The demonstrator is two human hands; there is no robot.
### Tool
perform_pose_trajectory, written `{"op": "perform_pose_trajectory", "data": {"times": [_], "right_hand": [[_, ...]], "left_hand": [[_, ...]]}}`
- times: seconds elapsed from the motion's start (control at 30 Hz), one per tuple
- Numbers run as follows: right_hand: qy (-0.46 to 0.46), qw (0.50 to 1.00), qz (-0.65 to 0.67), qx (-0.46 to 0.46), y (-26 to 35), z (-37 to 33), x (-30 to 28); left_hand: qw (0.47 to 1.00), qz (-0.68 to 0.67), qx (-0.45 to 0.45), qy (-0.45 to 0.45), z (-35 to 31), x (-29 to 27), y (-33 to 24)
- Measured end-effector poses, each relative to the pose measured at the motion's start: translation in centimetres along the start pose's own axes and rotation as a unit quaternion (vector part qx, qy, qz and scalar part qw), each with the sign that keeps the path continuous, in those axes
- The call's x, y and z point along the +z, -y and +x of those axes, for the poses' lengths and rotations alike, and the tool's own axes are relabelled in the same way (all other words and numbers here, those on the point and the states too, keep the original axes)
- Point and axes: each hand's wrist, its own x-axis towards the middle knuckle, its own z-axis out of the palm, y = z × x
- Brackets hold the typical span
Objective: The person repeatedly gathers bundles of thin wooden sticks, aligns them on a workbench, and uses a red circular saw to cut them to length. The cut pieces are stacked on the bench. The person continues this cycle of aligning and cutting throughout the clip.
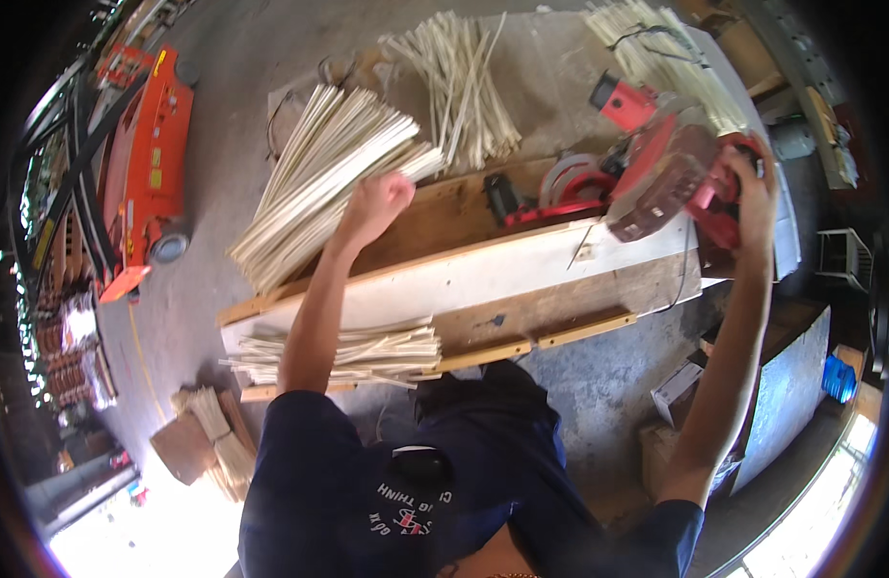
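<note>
My right hand [756, 197] is wrapped round the handle of a red miter saw [661, 173], whose dusty blade guard stands over the right part of the workbench [444, 265]. The saw's red base and round table [565, 188] sit in a trough in the bench. My left hand [375, 207] is closed, beside the right-hand ends of a thick pile of thin pale wooden sticks [319, 173]. Whatever its curled fingers hold is hidden. A smaller row of sticks [392, 352] lies on the bench's near ledge, partly behind my left forearm.
Another loose stick bundle [459, 87] lies beyond the bench, with a tied bundle [647, 43] at the far right. An orange scissor lift [156, 154] stands on the left. Cardboard boxes [671, 443] and a grey panel [782, 395] are at the lower right.
</note>
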Motion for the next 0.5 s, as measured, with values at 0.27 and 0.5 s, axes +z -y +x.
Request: {"op": "perform_pose_trajectory", "data": {"times": [0.27, 0.5], "right_hand": [[0.020, 0.998, 0.056, -0.020, 0.4, 1.7, 0.9], [0.056, 0.993, 0.108, 0.008, -0.7, 2.7, -1.0]], "left_hand": [[0.969, 0.208, -0.103, 0.083, -30.7, -4.0, 6.0], [0.981, 0.175, -0.072, -0.051, -36.7, 0.9, 5.3]]}}
